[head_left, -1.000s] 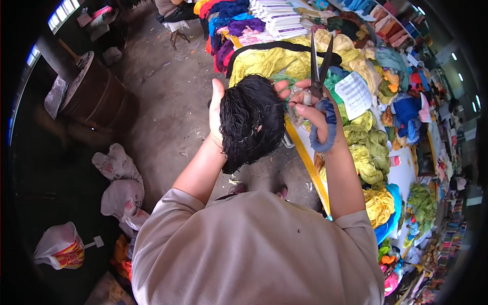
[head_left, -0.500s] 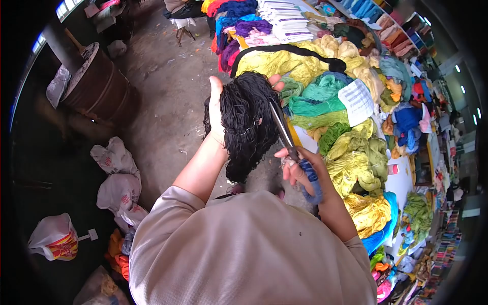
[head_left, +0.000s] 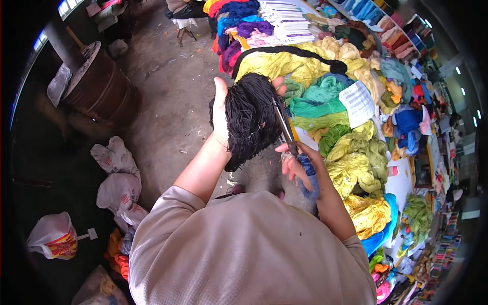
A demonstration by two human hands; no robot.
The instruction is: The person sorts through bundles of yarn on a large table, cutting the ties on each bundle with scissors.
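Note:
A thick hank of black yarn (head_left: 250, 119) drapes over my left hand (head_left: 220, 114), thumb upright on its left side. Fingertips of that hand show behind the hank's upper right, while its palm is partly hidden by the strands. My right hand (head_left: 300, 165) grips a pair of scissors (head_left: 284, 124) whose handle loops are wrapped in blue. The blades point up and away from me, their tips overlapping the right edge of the black hank in this view.
On the right, a long table carries heaps of yellow yarn (head_left: 358, 152), green yarn (head_left: 325, 99) and a paper sheet (head_left: 357, 103). White stacks (head_left: 287, 23) lie farther back. A rusty drum (head_left: 99, 84) and white sacks (head_left: 119, 190) stand left on the concrete floor (head_left: 168, 86).
The black hank's loose lower end has lifted and bunched up, hanging shorter than before. Both hands and the scissors have shifted only slightly.

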